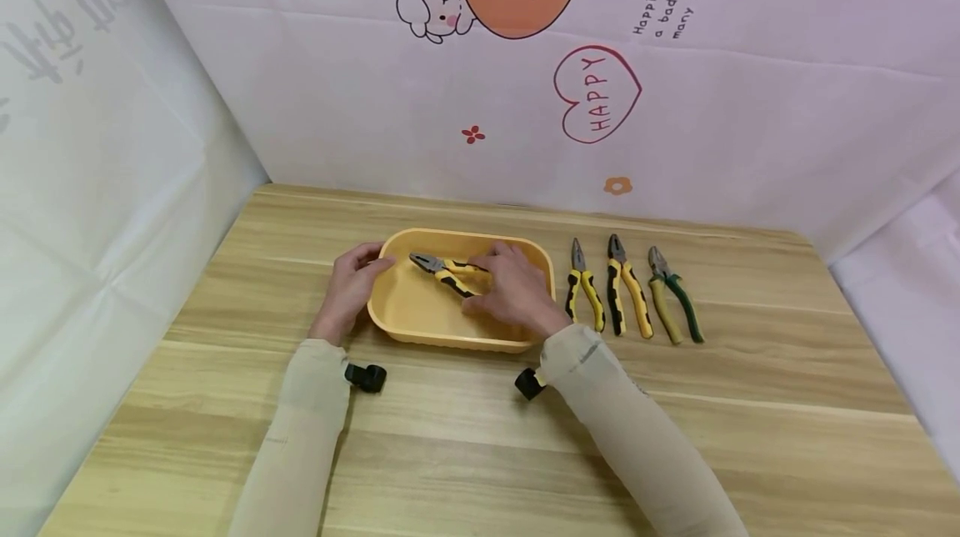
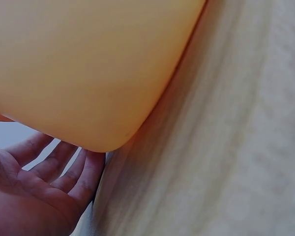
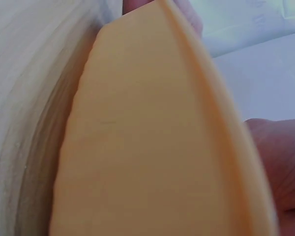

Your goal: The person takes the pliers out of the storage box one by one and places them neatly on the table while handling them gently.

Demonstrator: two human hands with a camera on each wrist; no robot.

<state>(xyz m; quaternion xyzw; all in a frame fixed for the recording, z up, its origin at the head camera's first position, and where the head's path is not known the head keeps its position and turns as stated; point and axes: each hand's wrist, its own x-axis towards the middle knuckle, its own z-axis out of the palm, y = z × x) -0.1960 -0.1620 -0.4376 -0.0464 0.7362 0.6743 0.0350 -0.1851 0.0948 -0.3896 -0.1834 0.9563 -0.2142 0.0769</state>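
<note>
An orange plastic basin (image 1: 450, 343) stands on the wooden table. My left hand (image 1: 351, 283) holds its left end, thumb over the rim and fingers against the outer wall; the left wrist view shows those fingers (image 2: 86, 179) touching the wall. Inside the basin, my right hand (image 1: 517, 287) grips the yellow-and-black handles of combination pliers (image 1: 452, 278), whose grey head points to the left. The right hand hides part of the handles. In the right wrist view the basin's side wall (image 3: 132, 128) covers the pliers and much of that hand.
Right of the basin lie yellow-and-black needle-nose pliers (image 1: 585, 283), yellow-and-black combination pliers (image 1: 628, 291) and pliers with green handles (image 1: 673, 295), side by side. A printed white cloth (image 1: 337, 87) hangs behind the table (image 1: 427, 454). Each wrist carries a small black camera.
</note>
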